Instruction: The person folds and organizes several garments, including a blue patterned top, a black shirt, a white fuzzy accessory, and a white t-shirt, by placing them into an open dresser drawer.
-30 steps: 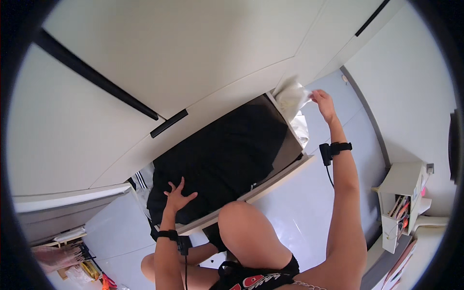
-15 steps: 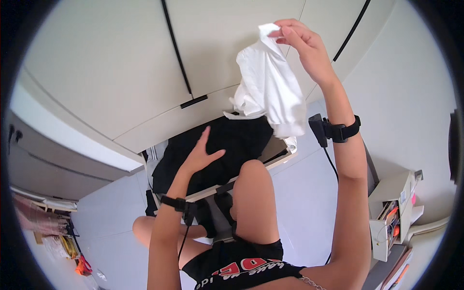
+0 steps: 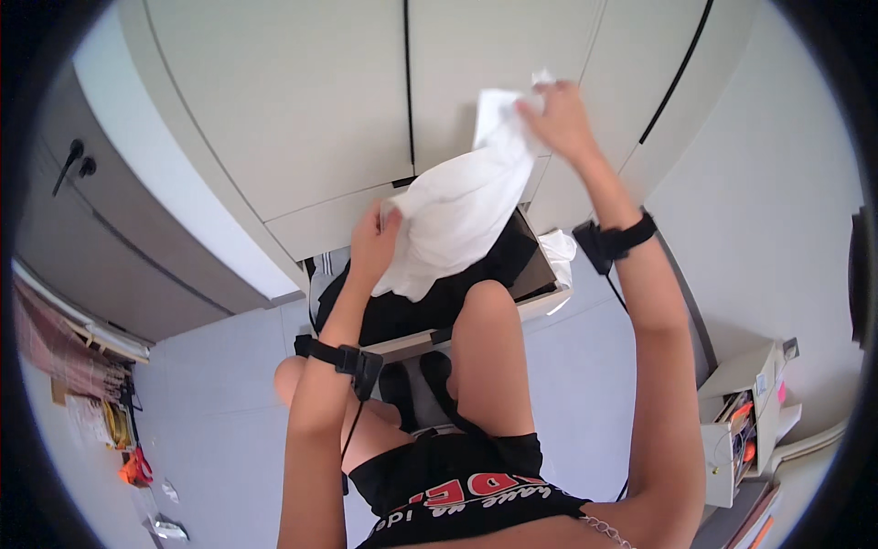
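A white shirt is stretched between my two hands over an open drawer. My left hand is closed on its left edge, with the thumb against the cloth. Higher up and to the right, my right hand pinches the other end, slightly blurred. Under the shirt, black clothing fills much of the drawer. A grey striped cloth lies at the drawer's left end.
Pale cabinet doors rise behind the drawer. White cloth lies by the drawer's right side. My bent knee is close to its front. A small open drawer unit stands at the right, and a grey door at the left.
My left hand, open over the black clothing before, has risen and taken hold of the white shirt. The shirt now spreads leftward, while my right hand is slightly lower. The view has shifted left.
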Action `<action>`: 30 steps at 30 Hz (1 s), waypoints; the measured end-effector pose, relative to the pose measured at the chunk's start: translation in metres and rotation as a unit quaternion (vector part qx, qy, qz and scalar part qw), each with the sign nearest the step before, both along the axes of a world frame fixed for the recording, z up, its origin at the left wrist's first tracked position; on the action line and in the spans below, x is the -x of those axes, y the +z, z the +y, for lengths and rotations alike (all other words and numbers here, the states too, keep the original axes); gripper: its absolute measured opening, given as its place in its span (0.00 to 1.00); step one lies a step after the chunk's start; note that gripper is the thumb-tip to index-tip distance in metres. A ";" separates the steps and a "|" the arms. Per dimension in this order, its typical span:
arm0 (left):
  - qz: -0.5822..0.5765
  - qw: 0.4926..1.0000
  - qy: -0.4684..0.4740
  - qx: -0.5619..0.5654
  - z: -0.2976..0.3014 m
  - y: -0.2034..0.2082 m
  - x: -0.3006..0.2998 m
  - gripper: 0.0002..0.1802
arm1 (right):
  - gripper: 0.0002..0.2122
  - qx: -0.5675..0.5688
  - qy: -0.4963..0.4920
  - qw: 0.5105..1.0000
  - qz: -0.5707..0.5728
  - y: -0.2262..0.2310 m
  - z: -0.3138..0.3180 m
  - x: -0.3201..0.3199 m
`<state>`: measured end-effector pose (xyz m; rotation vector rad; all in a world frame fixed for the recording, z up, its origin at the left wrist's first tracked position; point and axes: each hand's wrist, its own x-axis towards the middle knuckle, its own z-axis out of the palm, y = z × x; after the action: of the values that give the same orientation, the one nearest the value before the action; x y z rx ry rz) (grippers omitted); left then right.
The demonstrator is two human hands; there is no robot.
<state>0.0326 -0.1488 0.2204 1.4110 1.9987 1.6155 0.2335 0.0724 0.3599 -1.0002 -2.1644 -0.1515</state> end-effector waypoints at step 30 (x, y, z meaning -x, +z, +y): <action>0.311 0.931 0.051 0.186 -0.126 0.093 0.064 0.20 | 0.06 0.040 0.327 0.936 0.125 -0.063 -0.120 0.136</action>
<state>-0.0312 -0.2746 0.3133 1.8282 2.5668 0.7814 0.0974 -0.0478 0.2972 -0.2738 -2.1546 0.3631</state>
